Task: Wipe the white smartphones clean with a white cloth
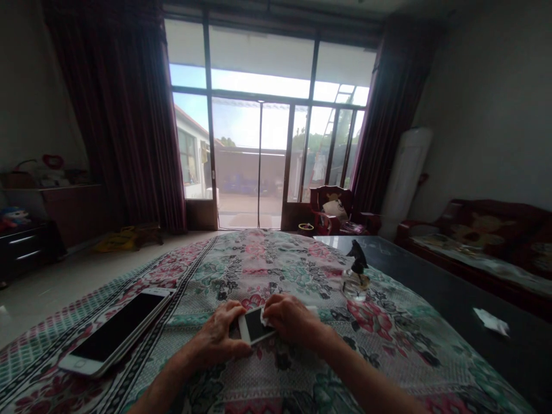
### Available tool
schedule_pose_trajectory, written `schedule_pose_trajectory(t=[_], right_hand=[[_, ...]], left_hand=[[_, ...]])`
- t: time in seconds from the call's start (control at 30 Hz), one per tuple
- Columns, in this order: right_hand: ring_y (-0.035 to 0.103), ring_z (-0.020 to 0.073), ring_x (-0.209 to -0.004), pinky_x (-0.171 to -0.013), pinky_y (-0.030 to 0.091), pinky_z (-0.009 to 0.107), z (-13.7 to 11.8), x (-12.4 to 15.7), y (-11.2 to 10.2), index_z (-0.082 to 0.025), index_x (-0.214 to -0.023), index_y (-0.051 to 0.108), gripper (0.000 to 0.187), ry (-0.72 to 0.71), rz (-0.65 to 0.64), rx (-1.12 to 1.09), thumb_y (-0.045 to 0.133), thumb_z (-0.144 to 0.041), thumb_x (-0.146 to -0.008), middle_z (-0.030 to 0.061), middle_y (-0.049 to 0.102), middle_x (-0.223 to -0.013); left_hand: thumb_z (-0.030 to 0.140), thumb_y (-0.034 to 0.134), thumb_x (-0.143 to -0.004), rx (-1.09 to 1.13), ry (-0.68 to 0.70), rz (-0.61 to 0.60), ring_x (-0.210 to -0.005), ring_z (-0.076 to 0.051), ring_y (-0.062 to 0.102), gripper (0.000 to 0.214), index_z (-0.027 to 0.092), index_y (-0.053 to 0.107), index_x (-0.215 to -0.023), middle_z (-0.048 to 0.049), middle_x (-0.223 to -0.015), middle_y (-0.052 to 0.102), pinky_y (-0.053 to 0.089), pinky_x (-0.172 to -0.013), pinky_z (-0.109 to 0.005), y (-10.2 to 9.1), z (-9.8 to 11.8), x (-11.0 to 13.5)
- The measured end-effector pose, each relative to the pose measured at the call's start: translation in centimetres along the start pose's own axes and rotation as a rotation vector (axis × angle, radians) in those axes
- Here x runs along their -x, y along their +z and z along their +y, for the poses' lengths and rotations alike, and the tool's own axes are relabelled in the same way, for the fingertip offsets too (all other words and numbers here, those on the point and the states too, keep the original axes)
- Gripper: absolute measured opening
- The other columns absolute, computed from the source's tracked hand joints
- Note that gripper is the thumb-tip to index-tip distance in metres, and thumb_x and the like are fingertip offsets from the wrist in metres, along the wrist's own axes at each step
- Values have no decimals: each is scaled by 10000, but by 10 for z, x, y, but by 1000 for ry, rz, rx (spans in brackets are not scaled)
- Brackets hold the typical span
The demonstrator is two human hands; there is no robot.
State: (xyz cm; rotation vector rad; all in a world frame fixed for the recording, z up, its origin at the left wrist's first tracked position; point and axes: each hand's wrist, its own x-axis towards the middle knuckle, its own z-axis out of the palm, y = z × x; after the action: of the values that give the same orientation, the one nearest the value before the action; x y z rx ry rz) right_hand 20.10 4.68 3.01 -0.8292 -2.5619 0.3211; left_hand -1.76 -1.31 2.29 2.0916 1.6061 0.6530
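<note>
A small white phone with a dark screen lies on the flowered cloth in front of me. My left hand grips its left end, fingers curled round the edge. My right hand is closed on a small white wipe and presses it against the phone's screen. A larger white phone with a dark screen lies flat on the cloth to the left, apart from both hands. A small clear spray bottle with a black trigger head stands upright beyond my right hand.
The flowered cloth covers part of a dark glossy table. A crumpled white tissue lies on its bare right side. A sofa runs along the right wall, a red chair stands by the glass doors, cabinets at left.
</note>
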Motion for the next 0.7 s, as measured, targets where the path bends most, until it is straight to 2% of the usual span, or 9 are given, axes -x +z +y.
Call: schedule_pose_trajectory(t=[0.13,0.27,0.43,0.53,0.63,0.7], right_hand=[[607,140,-873,-788,422,225,15,4,-14,-191,-867,724,223,116,28,53,514,-121,-838,46,679,-961],[588,150,-908,-808,408,238,10,-1,-7,-195,-872,715,242,176,70,147,479,-147,-896,49,668,-951],[574,159,-897,-811,409,250,-18,-10,18,-215,-871,699,229,67,25,164,477,-196,-928,35,669,-939],[582,160,-905,-859,407,260,-29,-10,29,-215,-889,691,160,-33,-20,128,532,-199,-890,36,673,-984],[592,158,-945,-912,395,259,-28,-8,29,-216,-916,701,167,-100,-44,68,558,-162,-848,33,677,-1033],[597,154,-958,-901,404,248,-22,-5,22,-222,-918,716,208,-80,-33,26,533,-146,-855,31,682,-1027]], left_hand=[[382,740,-588,12,4,3,-1206,-271,478,591,258,599,-1148,-35,-1276,545,384,-1032,-335,0,-2,0],[400,749,-584,10,11,-3,-1212,-270,467,575,254,612,-1123,-40,-1281,531,373,-1034,-325,0,-5,-2],[387,736,-594,10,39,-2,-1155,-256,500,533,244,625,-1095,-29,-1215,557,406,-976,-306,2,-7,-5],[358,746,-578,-2,28,18,-1134,-254,510,503,236,645,-1055,-26,-1186,574,411,-976,-309,4,-6,-5],[356,760,-569,-9,20,24,-1157,-263,501,503,246,650,-1047,-24,-1188,581,399,-1003,-321,4,-6,-4],[377,772,-570,6,41,13,-1187,-267,485,561,251,631,-1099,-28,-1227,567,387,-1024,-323,2,-9,-4]])
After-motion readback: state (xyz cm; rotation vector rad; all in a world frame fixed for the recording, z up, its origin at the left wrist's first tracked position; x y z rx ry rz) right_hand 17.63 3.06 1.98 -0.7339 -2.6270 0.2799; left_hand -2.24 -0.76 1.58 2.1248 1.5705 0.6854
